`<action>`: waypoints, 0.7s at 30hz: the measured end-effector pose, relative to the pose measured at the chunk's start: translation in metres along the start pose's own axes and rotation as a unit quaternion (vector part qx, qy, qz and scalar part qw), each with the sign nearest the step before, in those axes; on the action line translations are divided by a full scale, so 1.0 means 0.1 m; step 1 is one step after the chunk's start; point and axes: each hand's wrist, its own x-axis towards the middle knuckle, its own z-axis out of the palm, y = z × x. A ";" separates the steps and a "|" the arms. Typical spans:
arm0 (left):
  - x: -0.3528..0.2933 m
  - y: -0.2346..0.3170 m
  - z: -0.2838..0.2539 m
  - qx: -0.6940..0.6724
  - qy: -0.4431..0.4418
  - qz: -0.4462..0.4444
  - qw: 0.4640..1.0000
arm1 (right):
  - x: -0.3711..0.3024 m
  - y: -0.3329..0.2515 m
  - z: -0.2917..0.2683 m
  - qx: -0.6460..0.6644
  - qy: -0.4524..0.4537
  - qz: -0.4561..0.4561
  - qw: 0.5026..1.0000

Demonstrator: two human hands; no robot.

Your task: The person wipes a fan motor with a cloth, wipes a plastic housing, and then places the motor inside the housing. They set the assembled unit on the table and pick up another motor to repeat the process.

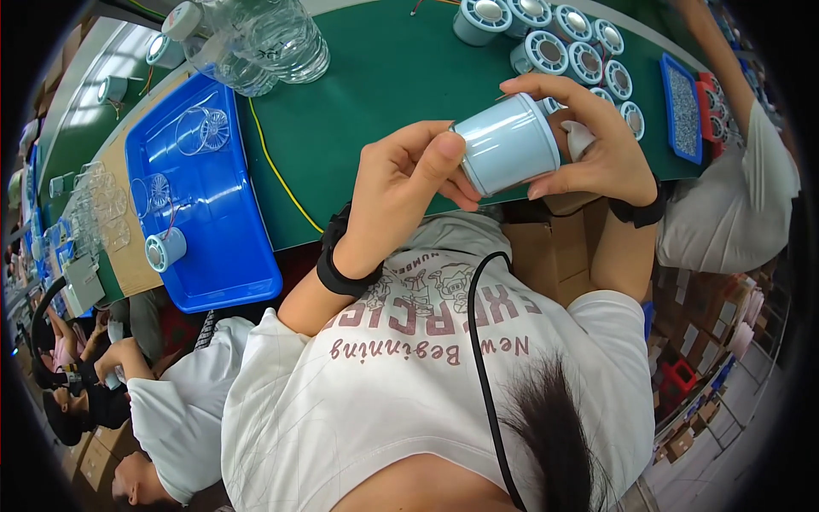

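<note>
A light blue cylindrical housing [508,145] is held tilted in front of me, above the near edge of the green table. My left hand [405,166] grips its left end between thumb and fingers. Around the opposite end curl the fingers and thumb of my right hand [601,136]. A small white piece [578,139], perhaps cloth, shows inside that right hand; its kind is unclear. Beyond my right hand, several light blue round units [546,53] with slotted rims and silver discs stand grouped on the table.
At left lies a blue tray [217,247] with clear cups [203,130] and a blue wired unit [165,249]. Clear bottles [277,43] stand behind it; a yellow wire [275,166] crosses the table. A small blue bin [682,107] sits far right, near another person's arm [721,64].
</note>
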 end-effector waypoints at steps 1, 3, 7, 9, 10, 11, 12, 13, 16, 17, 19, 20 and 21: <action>0.03 0.01 0.00 0.018 -0.006 -0.004 1.000 | -0.01 -0.01 -0.01 0.005 0.007 0.013 1.000; 0.07 0.03 0.03 0.019 -0.021 -0.018 0.999 | -0.01 -0.03 -0.05 -0.074 0.024 -0.066 0.995; 0.04 0.03 0.02 0.029 -0.026 -0.055 0.998 | 0.01 -0.02 -0.04 -0.057 0.014 -0.064 0.996; 0.02 0.03 -0.02 0.037 -0.030 -0.078 0.996 | 0.07 -0.01 0.01 -0.031 0.003 -0.049 0.998; 0.03 0.03 -0.02 0.038 -0.032 -0.075 0.996 | 0.07 -0.01 0.06 0.002 0.019 -0.030 0.999; 0.03 0.03 -0.02 0.032 -0.028 -0.084 0.996 | 0.09 -0.02 0.11 0.036 0.036 -0.012 0.999; 0.04 0.03 -0.02 0.027 -0.023 -0.092 0.995 | 0.11 -0.04 0.14 0.069 0.051 0.004 0.996; 0.05 0.03 -0.02 0.022 -0.017 -0.099 0.995 | 0.14 -0.05 0.14 0.064 0.052 0.000 0.997; 0.04 0.07 -0.04 0.071 0.014 -0.132 0.989 | 0.22 -0.12 0.11 -0.052 0.091 0.104 0.989; 0.04 0.08 -0.04 0.094 0.029 -0.151 0.984 | 0.26 -0.11 0.10 -0.057 0.095 0.101 0.989; 0.03 0.08 -0.07 0.104 0.023 -0.131 0.986 | 0.40 0.01 0.11 -0.256 0.166 0.113 0.946; 0.02 0.08 -0.08 0.112 0.015 -0.119 0.986 | 0.43 0.06 0.12 -0.352 0.202 0.121 0.906; 0.02 0.07 -0.09 0.120 0.006 -0.107 0.987 | 0.45 0.11 0.14 -0.356 0.206 0.120 0.904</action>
